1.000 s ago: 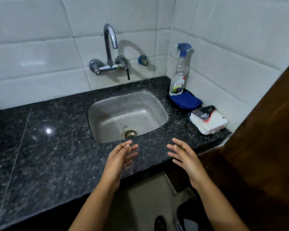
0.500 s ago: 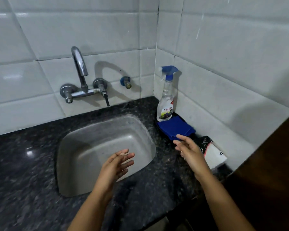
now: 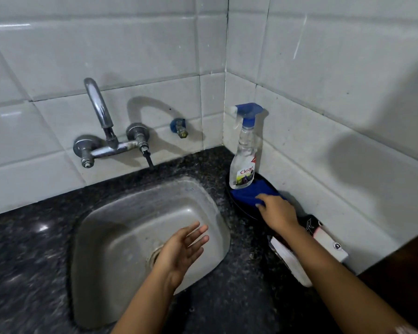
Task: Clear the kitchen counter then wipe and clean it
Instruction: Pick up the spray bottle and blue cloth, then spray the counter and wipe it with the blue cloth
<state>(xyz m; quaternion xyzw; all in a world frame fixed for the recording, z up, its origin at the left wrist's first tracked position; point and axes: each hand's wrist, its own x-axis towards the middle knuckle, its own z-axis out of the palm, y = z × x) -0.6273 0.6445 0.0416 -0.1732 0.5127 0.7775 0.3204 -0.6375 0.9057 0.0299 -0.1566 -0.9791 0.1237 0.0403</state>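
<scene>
The black speckled granite counter [image 3: 22, 268] holds a steel sink [image 3: 130, 225]. In the right corner stands a clear spray bottle [image 3: 243, 162] with a blue trigger, next to a folded blue cloth [image 3: 245, 195] lying on a dark dish. My right hand [image 3: 279, 214] lies on the cloth's near edge, fingertips touching it; whether they pinch it is unclear. Under my right forearm sits a white and black packet [image 3: 328, 242]. Over the sink hovers my left hand [image 3: 182, 249], fingers straight and spread, holding nothing.
A chrome tap [image 3: 106, 138] juts from the white tiled wall above the sink, with a small blue valve [image 3: 179, 127] to its right. Tiled walls meet in the corner behind the bottle. A dark wooden surface [image 3: 396, 285] borders the counter at the right.
My right hand has reached forward and right from the counter's front edge onto the blue cloth. My left hand has moved out over the sink. The view has come closer to the corner.
</scene>
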